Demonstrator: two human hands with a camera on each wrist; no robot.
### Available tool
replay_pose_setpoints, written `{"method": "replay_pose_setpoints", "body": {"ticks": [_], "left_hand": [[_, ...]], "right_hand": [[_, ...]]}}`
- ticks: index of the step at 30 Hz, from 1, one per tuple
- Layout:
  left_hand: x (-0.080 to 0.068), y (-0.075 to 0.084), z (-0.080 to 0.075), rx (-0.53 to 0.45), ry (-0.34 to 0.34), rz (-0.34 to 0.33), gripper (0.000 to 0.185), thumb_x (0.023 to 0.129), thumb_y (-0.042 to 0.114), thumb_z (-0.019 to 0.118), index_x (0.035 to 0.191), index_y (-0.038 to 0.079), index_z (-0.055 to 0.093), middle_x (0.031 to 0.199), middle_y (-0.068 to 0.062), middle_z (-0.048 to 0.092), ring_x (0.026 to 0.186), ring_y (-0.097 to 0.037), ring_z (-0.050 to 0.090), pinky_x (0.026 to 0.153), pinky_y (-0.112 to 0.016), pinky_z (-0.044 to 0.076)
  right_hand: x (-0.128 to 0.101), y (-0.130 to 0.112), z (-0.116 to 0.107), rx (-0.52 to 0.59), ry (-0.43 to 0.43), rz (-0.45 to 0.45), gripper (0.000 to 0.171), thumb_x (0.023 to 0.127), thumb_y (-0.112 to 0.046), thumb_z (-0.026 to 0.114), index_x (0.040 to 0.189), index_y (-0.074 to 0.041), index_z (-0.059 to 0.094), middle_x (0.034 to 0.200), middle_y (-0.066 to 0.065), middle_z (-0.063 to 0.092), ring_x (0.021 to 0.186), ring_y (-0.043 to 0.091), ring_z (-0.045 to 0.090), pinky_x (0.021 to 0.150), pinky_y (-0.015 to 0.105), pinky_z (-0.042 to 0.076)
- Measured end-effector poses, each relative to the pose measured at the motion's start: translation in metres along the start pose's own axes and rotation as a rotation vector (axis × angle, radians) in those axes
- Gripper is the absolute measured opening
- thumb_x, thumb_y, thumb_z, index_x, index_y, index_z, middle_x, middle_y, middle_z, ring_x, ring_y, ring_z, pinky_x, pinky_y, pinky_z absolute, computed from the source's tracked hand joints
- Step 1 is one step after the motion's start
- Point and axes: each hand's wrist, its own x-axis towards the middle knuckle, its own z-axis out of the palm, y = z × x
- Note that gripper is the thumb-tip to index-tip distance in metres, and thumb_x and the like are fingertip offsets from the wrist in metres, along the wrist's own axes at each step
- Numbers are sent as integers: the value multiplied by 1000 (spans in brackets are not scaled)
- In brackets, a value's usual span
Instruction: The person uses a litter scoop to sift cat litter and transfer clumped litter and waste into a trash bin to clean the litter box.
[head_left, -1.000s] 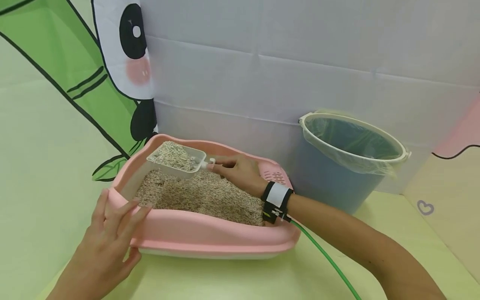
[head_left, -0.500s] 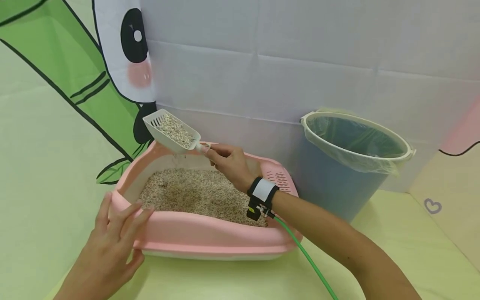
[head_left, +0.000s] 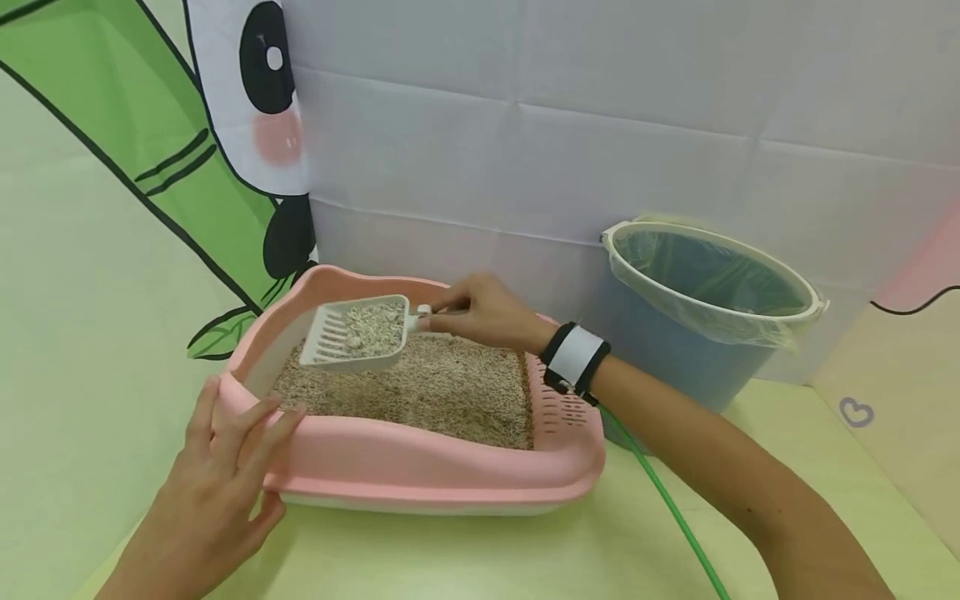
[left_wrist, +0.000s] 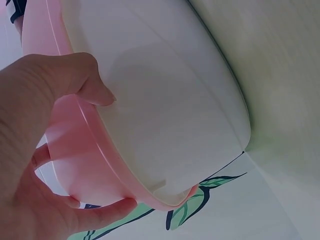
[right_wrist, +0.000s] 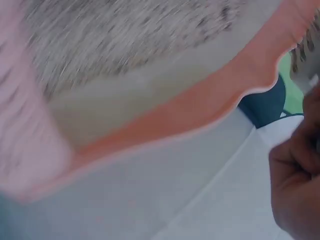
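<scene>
In the head view my right hand (head_left: 498, 315) pinches the handle of a pale slotted litter scoop (head_left: 322, 333), held above the litter. A heap of pellet litter (head_left: 378, 327) lies in the scoop's handle end, and its front slots show bare. Below is the pink-rimmed litter box (head_left: 420, 458) with a bed of brown pellets (head_left: 465, 392). My left hand (head_left: 213, 492) grips the box's near left corner. In the left wrist view the thumb (left_wrist: 90, 82) presses the outer wall while the fingers spread over the pink rim. The right wrist view is blurred; the right hand (right_wrist: 297, 185) shows only at its edge.
A blue bin (head_left: 667, 375) with a clear liner stands right of the box. Behind both hangs a pale cloth wall (head_left: 540, 183) with a cartoon print on the left. A green cable (head_left: 667, 500) trails from the right wrist over the light tabletop (head_left: 420, 558).
My right hand raised the scoop, tilted up with grains falling, then brought it back down over the box. The heap in it has shrunk and the slots show. The left hand stays put.
</scene>
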Motion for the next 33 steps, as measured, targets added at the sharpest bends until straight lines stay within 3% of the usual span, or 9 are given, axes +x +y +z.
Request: {"method": "replay_pose_setpoints", "body": {"ticks": [3,7,13,16,18,22,24,27,33], "left_hand": [[0,0,0,-2,9,0,62,96,35,30,137,0,62,133,-30,58,139,-73,32,88,-81,49],[2,-3,1,-7,3,-11,63,95,33,31,138,-1,61,135,-31,57,140,-72,31,100,-81,45],[2,-4,6,-39,10,-16,63,94,34,32,140,0,60,135,-30,56,140,-73,30,126,-69,26],[1,-3,8,-46,26,-9,63,95,34,32,139,0,60,134,-30,56,138,-74,31,132,-59,16],[2,-2,10,-50,39,-5,62,95,34,32,138,-1,61,133,-30,56,136,-74,32,130,-63,20],[3,-1,10,-52,40,-6,61,95,33,32,137,0,61,133,-29,56,136,-74,32,123,-71,29],[4,-1,10,-53,44,-4,60,95,32,32,136,-1,61,133,-29,57,135,-74,33,127,-67,24],[7,0,10,-58,65,6,59,94,30,32,134,-2,61,131,-29,57,132,-75,34,131,-64,17],[5,0,9,-55,82,10,59,93,29,32,134,-3,62,129,-30,58,130,-76,35,134,-58,11]], "right_hand": [[-14,6,-20,-139,-115,-22,20,97,-31,76,108,-16,85,73,-3,71,52,7,40,53,22,34],[-28,13,-45,-280,-199,-4,18,97,-31,75,103,-17,85,68,-4,64,51,6,41,52,22,33],[-46,9,-74,-527,-228,55,18,94,-37,78,99,-21,85,83,-6,75,60,7,51,57,26,39],[-50,7,-84,-584,-225,65,17,94,-38,78,94,-23,84,80,-5,72,60,7,49,58,27,37],[-52,7,-90,-588,-214,73,17,94,-38,78,95,-22,84,82,-4,72,60,8,48,58,28,36],[-58,11,-98,-531,-177,44,16,94,-34,79,90,-20,84,75,-4,68,55,6,40,56,26,31],[-65,17,-98,-457,-135,38,14,94,-32,79,90,-20,85,73,-5,69,53,4,38,55,25,30],[-75,31,-88,-287,-64,71,14,95,-30,78,86,-20,84,69,-1,65,54,5,39,56,23,31],[-83,44,-51,115,87,220,21,97,-31,75,107,-16,85,82,2,74,67,10,56,61,23,46]]}}
